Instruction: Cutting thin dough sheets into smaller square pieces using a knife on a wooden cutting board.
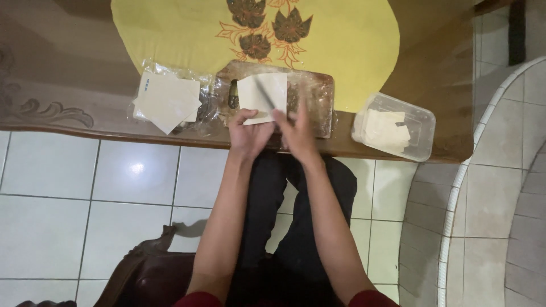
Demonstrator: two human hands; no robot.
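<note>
Gripping knife (pixel 265 94), right fingers (pixel 287 120) closed

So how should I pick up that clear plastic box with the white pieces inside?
Probably best to hold the clear plastic box by its two long walls, reaching from the table's near edge. It sits open, tilted a bit on the wooden table, apart from the right hand, so its rim is free to grab.

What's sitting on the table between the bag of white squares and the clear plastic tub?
In the head view, a wooden cutting board lies between the bag of squares and the tub, carrying a pale sheet.
</note>
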